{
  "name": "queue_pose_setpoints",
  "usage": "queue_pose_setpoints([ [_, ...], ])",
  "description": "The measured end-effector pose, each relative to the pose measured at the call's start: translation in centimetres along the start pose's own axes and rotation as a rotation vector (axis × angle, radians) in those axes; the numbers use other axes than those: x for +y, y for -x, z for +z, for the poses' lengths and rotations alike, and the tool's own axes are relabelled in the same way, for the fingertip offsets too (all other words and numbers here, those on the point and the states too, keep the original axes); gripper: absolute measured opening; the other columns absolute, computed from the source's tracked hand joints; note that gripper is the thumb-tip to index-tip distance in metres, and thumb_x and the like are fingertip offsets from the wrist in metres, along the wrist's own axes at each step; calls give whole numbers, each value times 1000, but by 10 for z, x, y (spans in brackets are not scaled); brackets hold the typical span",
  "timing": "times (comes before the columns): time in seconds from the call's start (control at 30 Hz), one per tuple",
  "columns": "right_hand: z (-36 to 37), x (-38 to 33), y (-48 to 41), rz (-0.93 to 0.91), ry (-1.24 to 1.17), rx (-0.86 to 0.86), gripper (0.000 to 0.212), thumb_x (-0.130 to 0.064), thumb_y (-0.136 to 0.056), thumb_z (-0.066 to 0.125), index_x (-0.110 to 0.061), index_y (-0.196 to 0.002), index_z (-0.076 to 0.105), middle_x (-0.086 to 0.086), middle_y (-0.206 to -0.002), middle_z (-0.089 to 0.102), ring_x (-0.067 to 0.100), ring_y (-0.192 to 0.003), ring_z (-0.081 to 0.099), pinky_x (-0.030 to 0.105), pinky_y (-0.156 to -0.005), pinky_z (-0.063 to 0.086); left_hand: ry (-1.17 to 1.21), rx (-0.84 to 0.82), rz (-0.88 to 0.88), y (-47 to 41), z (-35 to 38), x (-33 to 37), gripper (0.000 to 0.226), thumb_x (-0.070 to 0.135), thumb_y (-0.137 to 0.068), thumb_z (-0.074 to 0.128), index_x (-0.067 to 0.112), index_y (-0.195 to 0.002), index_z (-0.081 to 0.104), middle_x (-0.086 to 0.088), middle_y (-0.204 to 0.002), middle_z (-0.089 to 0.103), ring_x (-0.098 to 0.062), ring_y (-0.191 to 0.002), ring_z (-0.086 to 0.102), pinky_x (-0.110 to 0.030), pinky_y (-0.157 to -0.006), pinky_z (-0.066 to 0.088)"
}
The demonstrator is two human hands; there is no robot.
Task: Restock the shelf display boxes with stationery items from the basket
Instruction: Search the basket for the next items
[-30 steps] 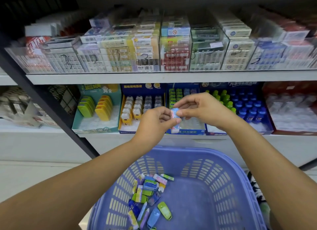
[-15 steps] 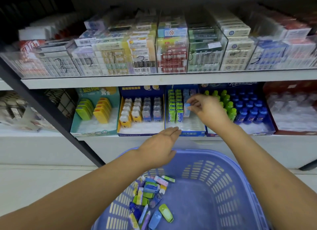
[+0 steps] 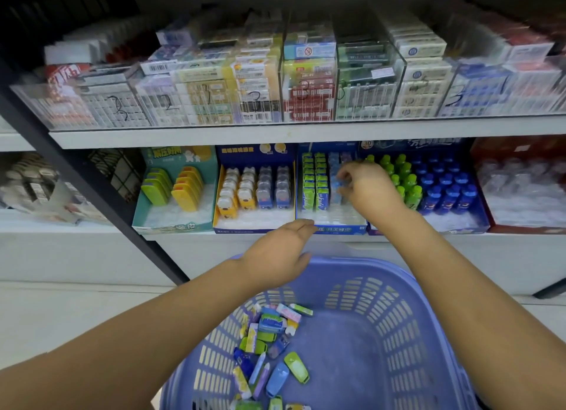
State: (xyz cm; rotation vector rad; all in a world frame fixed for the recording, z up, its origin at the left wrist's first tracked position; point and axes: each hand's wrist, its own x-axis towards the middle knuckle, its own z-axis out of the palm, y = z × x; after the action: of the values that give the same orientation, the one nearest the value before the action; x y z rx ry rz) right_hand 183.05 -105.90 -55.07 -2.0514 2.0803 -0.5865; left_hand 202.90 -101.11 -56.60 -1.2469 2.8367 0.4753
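- While our right hand (image 3: pixel 366 192) pinches a pale blue eraser (image 3: pixel 337 190) inside the blue display box (image 3: pixel 333 228) on the shelf (image 3: pixel 190 237),
- our left hand (image 3: pixel 280 252) hangs relaxed, holding nothing, over the basket (image 3: pixel 367 263) rim.
- Loose erasers (image 3: pixel 269 342) lie in the basket.

The basket (image 3: pixel 361 264) is smooth plastic. The upper bins (image 3: pixel 364 100) are clear, glossy plastic — the boxes (image 3: pixel 340 229) below look like printed card, and the bottles (image 3: pixel 441 189) shiny plastic. The shelf (image 3: pixel 275 132) edge is smooth and matt.
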Motion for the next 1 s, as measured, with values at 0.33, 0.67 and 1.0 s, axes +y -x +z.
queue_pose_setpoints([
  [0.33,103,-32,94,-136,-9,-608,23,-27,-82,63,-5,-90,69,14,-93,69,28,-90,63,34,-76,50,-47,-295,-273,53,45,-34,27,24,-96,45,10,-116,56,-11,-119,58,-26,-106,55,-35,-88,45],
  [0.67,243,3,137,45,-169,-737,37,-10,-97,38,-13,-132,49,20,-126,50,31,-115,52,35,-96,41,317,-257,-761,56,177,-68,41,14,-95,47,1,-134,44,-18,-130,54,-30,-116,54,-31,-88,40],
  [1.0,291,4,145,121,-63,-601,34,-28,-96,41,-14,-126,48,12,-122,55,30,-113,54,36,-89,44,162,-389,-728,75,243,-60,32,32,-87,63,10,-110,56,-11,-113,59,-27,-107,56,-36,-84,46],
])
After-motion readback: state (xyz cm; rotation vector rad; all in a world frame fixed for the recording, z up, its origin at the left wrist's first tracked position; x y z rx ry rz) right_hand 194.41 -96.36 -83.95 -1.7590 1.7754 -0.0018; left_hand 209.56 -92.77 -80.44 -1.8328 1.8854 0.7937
